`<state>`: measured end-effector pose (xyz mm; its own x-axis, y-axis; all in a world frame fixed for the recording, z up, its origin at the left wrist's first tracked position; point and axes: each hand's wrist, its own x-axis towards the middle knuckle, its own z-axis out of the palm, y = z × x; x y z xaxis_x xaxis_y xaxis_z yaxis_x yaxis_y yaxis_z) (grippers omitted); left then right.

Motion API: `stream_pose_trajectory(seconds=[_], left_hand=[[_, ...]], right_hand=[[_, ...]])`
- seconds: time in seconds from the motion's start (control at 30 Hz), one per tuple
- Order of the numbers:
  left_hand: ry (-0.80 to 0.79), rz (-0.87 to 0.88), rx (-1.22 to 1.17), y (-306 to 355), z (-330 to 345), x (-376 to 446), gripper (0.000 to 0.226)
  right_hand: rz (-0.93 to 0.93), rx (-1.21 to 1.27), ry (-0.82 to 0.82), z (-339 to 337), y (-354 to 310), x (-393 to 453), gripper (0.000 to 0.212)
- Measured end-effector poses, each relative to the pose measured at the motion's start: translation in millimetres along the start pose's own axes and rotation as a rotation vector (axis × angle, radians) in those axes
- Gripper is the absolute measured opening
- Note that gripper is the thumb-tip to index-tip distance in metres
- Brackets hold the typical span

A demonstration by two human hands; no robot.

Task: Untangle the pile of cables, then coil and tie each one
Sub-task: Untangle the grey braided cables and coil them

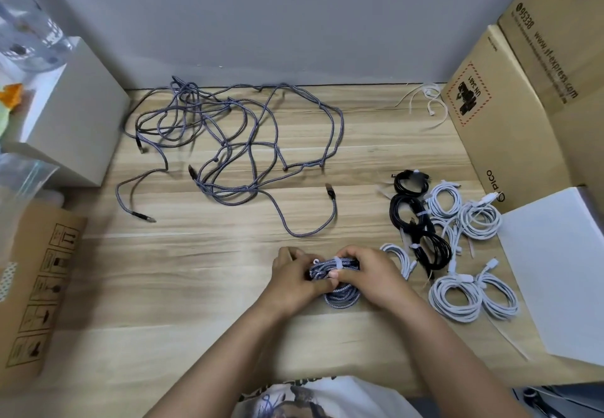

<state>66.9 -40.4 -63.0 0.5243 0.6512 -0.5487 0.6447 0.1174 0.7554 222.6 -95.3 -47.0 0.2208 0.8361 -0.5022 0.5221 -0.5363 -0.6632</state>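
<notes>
- A coiled grey braided cable (340,283) is lying on the near middle of the wooden table (196,270), with a white tie (337,262) wrapped over its top.
- The left hand (294,278) is gripping the left side of the coil, fingers curled round it; the right hand (369,278) is clamping the right side, its thumb pressing just below the tie. Both hands are closing in on the one bundle, almost touching each other.
- Behind the coil, well apart from it, a loose tangle of grey braided cables (235,146) is sprawling across the far half of the table; I cannot tell how many cables are in it, though several plug ends are showing.
- To the right of the hands, finished bundles are sitting close together: three black coils (415,218) and about six white coils (457,293), each tied; some are overlapping, so the white count is not certain.
- A few spare white ties (425,100) are lying at the far right corner.
- The table is standing against a plain grey wall (294,18).
- Cardboard boxes (523,97) are hemming in the right side, a white box (78,113) the left, and a white sheet (555,270) is resting at the right edge.
</notes>
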Motion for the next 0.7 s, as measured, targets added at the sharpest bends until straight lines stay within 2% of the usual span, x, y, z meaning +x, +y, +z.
stream_pose_trajectory(seconds=[0.07, 0.17, 0.3, 0.47, 0.57, 0.63, 0.7], left_hand=[[-0.034, 0.029, 0.053, 8.0, 6.9, 9.4, 0.076], [-0.061, 0.065, -0.026, 18.0, 13.4, 21.5, 0.062], [0.080, 0.100, -0.017, 21.1, 22.9, 39.5, 0.054], [0.204, 0.101, 0.249, 35.7, 22.6, 45.7, 0.046], [0.300, 0.123, 0.335, 43.2, 18.7, 45.1, 0.036], [0.350, 0.063, 0.061, 42.2, 14.6, 43.9, 0.021], [0.361, -0.115, -0.454, 41.7, 5.9, 40.7, 0.018]], right_hand=[[0.024, -0.035, 0.028, -10.0, 3.7, 0.7, 0.018], [0.050, -0.133, 0.104, -20.2, 5.6, 4.6, 0.022], [0.139, -0.265, 0.201, -27.2, 2.6, 13.5, 0.032], [0.204, -0.545, 0.229, -23.1, -1.8, 15.4, 0.030], [0.226, -0.596, 0.260, -23.1, -4.1, 16.4, 0.034], [0.227, -0.625, 0.296, -26.9, -4.1, 17.0, 0.032], [0.238, -0.656, 0.323, -30.9, -3.1, 17.3, 0.031]])
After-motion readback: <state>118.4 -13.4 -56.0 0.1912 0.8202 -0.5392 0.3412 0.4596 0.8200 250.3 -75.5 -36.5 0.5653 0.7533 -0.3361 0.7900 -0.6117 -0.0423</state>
